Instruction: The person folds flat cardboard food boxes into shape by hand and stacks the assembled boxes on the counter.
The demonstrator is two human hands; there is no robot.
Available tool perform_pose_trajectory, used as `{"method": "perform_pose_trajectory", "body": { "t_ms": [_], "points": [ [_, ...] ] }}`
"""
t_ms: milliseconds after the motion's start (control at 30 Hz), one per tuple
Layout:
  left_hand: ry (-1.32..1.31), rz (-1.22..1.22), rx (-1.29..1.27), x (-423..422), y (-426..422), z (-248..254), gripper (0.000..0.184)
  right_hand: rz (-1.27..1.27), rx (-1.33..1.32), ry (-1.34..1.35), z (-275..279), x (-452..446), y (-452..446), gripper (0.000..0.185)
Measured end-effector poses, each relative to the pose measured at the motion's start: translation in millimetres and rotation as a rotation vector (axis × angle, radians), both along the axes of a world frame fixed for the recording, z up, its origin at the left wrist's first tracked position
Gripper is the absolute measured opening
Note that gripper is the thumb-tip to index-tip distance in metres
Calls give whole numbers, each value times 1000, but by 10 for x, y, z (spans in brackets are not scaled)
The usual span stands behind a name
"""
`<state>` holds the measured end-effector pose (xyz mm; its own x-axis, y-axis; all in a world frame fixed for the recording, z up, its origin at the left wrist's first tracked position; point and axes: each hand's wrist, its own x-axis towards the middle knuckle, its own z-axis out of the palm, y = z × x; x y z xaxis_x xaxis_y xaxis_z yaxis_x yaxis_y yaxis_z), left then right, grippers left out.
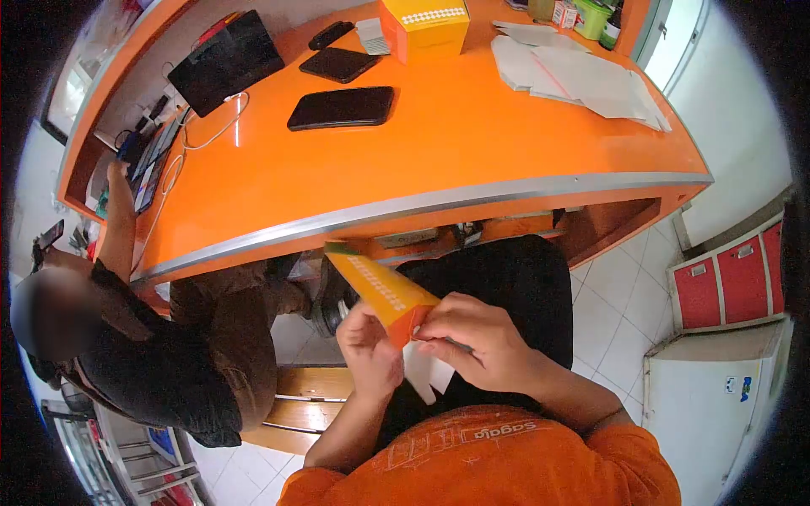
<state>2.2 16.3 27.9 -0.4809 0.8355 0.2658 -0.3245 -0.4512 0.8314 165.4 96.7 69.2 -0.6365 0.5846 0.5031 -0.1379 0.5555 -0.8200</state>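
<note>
Above my lap I hold a partly folded yellow-and-orange cardboard box [377,285], tilted, its white inner flaps [426,371] hanging toward me. My left hand [371,350] is closed on its left side near the lower end. On the right, the fingers of my right hand [477,341] pinch the orange end where the flaps meet. Part of that end is hidden behind my fingers. A similar assembled box [429,29], yellow and orange, stands on the orange table [472,135] ahead. Flat white cardboard sheets [582,72] lie stacked at the table's right.
Two dark phones [342,108] and a black tablet-like screen [228,63] are on the table, with a white cable [173,173] at left. Another person [160,371] sits at my left, one arm on the table. A white cabinet [717,405] stands at right.
</note>
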Motion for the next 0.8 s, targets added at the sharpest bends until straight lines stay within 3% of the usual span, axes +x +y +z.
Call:
{"method": "perform_pose_trajectory", "body": {
  "t_ms": [100, 233, 333, 433, 533, 567, 667, 800],
  "points": [
    [31, 106, -69, -72, 17, 62, 39, -38, -32, -1, 13, 4, -14, 13],
    [5, 44, -17, -70, -17, -40, 29, -9, -251, 23, -2, 48, 0, 8],
    [-92, 113, -4, -10, 9, -32, 27, 59, -626, 230, -32, 12, -71, 11],
    [46, 187, 11, -91, 42, -84, 24, -39, -501, 149, -38, 38, -15, 13],
    [29, 72, -71, -54, -51, 11, 20, -143, 189, 0, 99, -33, 25, 19],
    [55, 113, -88, -57, -68, -13, 20, -160, 258, -24, 52, -38, 15, 25],
    [208, 231, -94, -68, -55, -35, 17, -238, 257, 51, -46, -42, 39, 22],
    [657, 279, 8, -49, -32, 102, 12, -99, -275, 63, -7, 54, 15, 12]
  ]
}}
